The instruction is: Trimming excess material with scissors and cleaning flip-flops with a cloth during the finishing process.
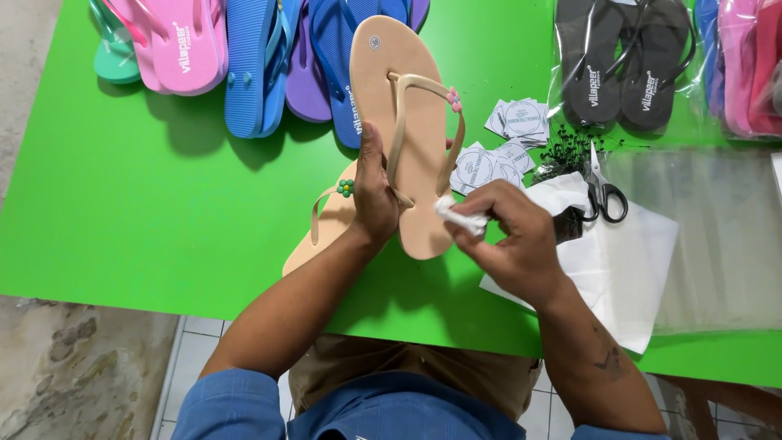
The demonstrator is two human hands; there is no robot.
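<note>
My left hand [373, 191] sits at the centre of the frame, closed around the left edge of a beige sandal [411, 122] near its heel, thumb on the sole, fingers hidden behind it. The sandal stands tilted up off the green table [147, 204], toe toward the top of the frame, its thin strap [399, 130] carrying a small pink bead flower [454, 99]. My right hand [513, 240], just right of centre, is pinched shut on a crumpled white wad [456, 213], which touches the sandal's heel end on the right side.

Behind my left hand lies the second beige sandal [322, 228], flat on the table, with a green bead flower [345, 188] on its strap.

Across the top of the frame, from left to centre, lie pink [183, 41], blue [252, 65] and purple sandals [305, 81]. At upper right a black pair [619, 65] sits in a clear bag. Round paper tags [505, 138] are scattered right of the held sandal, with a heap of small black fasteners [566, 155] beside them. Scissors [603, 191] lie on a white sheet [627, 261] right of my right hand, and clear plastic bags [717, 236] spread along the right edge.
</note>
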